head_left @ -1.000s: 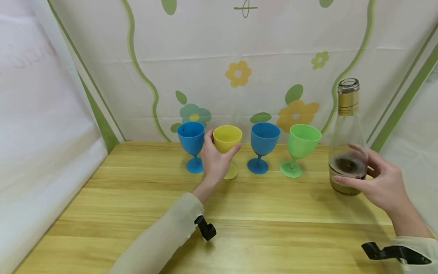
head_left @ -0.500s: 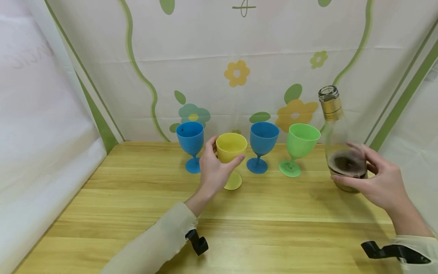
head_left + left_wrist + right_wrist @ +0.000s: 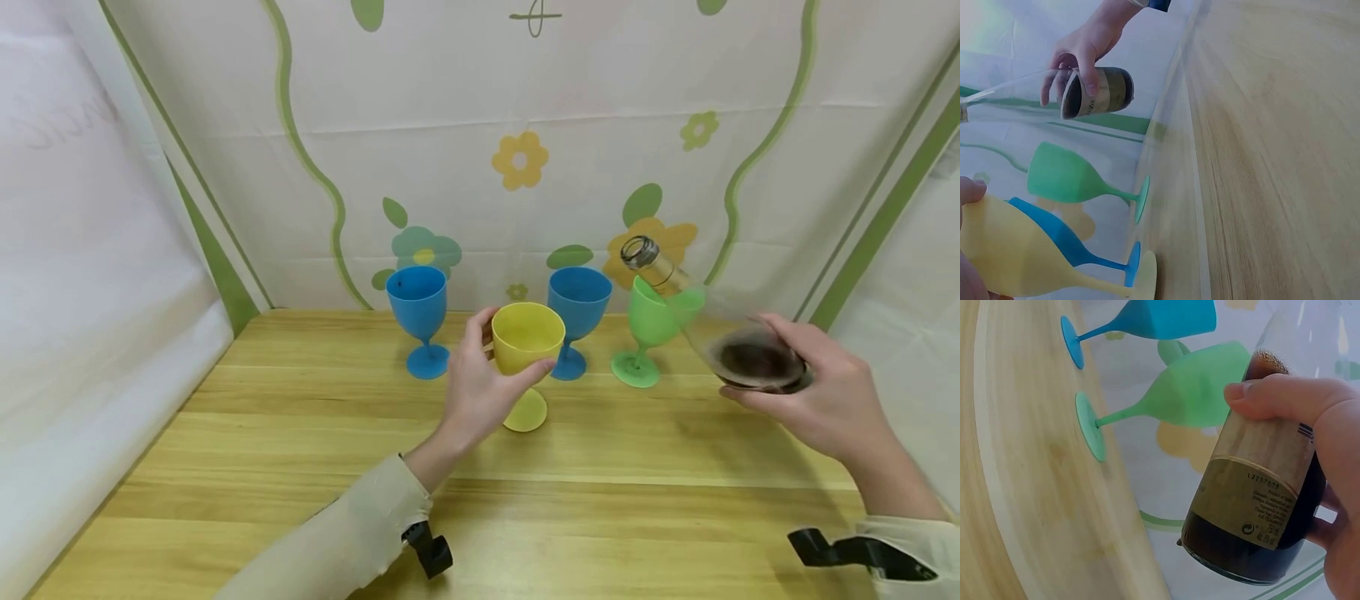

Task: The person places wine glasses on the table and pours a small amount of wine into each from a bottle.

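Observation:
A yellow goblet (image 3: 527, 337) is gripped round its bowl by my left hand (image 3: 483, 392), in front of the back row. My right hand (image 3: 825, 396) holds a clear glass bottle (image 3: 757, 358) near its base. Dark liquid lies in the bottle's lower part, and its open neck leans left, in front of the green goblet (image 3: 652, 321) in the head view. In the right wrist view the thumb lies over the label (image 3: 1244, 500) of the bottle. The left wrist view has the bottle off the table, and the yellow goblet's foot close to the tabletop; contact there I cannot tell.
One blue goblet (image 3: 417, 304) stands at the left of the row. Another blue goblet (image 3: 581, 300) is behind the yellow one, partly covered by it. The wooden table (image 3: 600, 533) ends at a flowered cloth backdrop (image 3: 450, 192).
My left hand has brought the yellow goblet forward and to the right, out of the row. The bottle in my right hand has gone from upright to tilted, its neck swinging left and down.

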`<state>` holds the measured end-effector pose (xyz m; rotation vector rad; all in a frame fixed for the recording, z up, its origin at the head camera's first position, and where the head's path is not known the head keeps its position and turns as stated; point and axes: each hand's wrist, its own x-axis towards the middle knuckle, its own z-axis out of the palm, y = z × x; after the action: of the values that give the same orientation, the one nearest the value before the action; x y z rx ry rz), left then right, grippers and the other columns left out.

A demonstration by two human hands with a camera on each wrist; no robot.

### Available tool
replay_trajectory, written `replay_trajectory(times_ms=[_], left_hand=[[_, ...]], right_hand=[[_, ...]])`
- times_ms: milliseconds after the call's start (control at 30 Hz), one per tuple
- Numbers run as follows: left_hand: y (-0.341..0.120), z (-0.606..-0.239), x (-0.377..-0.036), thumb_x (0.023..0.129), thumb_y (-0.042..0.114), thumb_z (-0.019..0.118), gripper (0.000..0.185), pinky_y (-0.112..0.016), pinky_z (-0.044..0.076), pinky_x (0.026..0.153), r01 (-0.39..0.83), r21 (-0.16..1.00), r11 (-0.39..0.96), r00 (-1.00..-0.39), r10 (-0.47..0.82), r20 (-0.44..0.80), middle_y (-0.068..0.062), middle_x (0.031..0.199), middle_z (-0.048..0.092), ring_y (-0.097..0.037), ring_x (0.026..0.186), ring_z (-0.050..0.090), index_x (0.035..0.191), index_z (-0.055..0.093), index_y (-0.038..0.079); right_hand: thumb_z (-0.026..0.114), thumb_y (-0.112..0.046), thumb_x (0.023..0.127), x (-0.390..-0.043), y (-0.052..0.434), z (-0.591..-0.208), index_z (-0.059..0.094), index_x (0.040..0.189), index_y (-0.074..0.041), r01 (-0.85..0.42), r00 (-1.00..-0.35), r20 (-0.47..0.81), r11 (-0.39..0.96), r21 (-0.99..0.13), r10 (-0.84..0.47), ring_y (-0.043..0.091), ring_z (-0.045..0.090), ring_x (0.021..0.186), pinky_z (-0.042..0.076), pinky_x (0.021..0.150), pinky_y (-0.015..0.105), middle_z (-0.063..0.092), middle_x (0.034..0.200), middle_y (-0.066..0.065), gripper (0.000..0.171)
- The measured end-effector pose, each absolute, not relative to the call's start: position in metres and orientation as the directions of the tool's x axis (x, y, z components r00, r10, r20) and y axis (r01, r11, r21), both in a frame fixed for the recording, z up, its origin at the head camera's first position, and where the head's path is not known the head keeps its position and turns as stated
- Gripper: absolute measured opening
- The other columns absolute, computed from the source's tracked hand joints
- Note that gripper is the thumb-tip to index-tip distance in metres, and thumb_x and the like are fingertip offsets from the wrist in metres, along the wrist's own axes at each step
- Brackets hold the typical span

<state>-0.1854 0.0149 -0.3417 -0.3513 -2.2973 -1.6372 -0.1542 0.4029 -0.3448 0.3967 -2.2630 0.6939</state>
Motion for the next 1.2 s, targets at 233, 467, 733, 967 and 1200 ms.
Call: replay_trajectory(times_ms=[233,467,733,967,1200], left_hand=[[0.014,-0.342,-0.182,0.080,0.035,0.095,0.094,-0.046,0.059,0.106,0.374,0.856,0.357,-0.922,0.047,0.384,-0.007,0.145,0.064,-0.026,0.133,0.062,0.156,0.045,0.011],[0.013,-0.344,-0.183,0.079,0.035,0.096,0.096,-0.045,0.060,0.104,0.379,0.847,0.372,-0.921,0.064,0.383,-0.008,0.145,0.063,-0.027,0.133,0.062,0.156,0.046,0.011],[0.013,-0.342,-0.185,0.078,0.036,0.096,0.097,-0.044,0.057,0.108,0.384,0.865,0.324,-0.921,0.069,0.383,-0.006,0.150,0.061,-0.025,0.136,0.060,0.157,0.046,0.011],[0.014,-0.341,-0.184,0.080,0.037,0.094,0.091,-0.044,0.057,0.108,0.364,0.879,0.308,-0.929,0.054,0.366,-0.006,0.146,0.065,-0.024,0.133,0.062,0.156,0.049,0.012],[0.014,-0.343,-0.185,0.080,0.034,0.095,0.090,-0.045,0.056,0.109,0.357,0.889,0.286,-0.932,0.039,0.361,-0.006,0.142,0.066,-0.025,0.131,0.062,0.155,0.050,0.013]], right_hand=[[0.104,-0.002,0.042,-0.151,0.400,-0.340,0.064,0.149,-0.019,-0.449,-0.693,0.711,0.843,-0.298,-0.117,-0.026,0.037,0.117,0.024,0.092,0.000,0.069,0.124,0.014,0.115],[0.106,-0.036,0.053,-0.151,0.403,-0.336,0.065,0.146,-0.019,-0.441,-0.665,0.730,0.872,-0.213,-0.158,-0.002,0.050,0.114,0.022,0.090,0.003,0.068,0.125,0.023,0.103],[0.046,-0.099,0.076,-0.150,0.401,-0.332,0.068,0.142,-0.017,-0.418,-0.625,0.753,0.903,-0.098,-0.207,0.045,0.061,0.108,0.034,0.081,0.024,0.068,0.124,0.024,0.108],[0.036,-0.097,0.085,-0.145,0.394,-0.326,0.068,0.142,-0.015,-0.388,-0.597,0.758,0.921,0.014,-0.263,0.044,0.062,0.105,0.049,0.064,0.057,0.068,0.119,0.025,0.105],[0.033,-0.093,0.089,-0.144,0.393,-0.324,0.069,0.138,-0.013,-0.387,-0.570,0.766,0.920,0.066,-0.295,0.043,0.063,0.103,0.050,0.060,0.064,0.069,0.120,0.023,0.100]])
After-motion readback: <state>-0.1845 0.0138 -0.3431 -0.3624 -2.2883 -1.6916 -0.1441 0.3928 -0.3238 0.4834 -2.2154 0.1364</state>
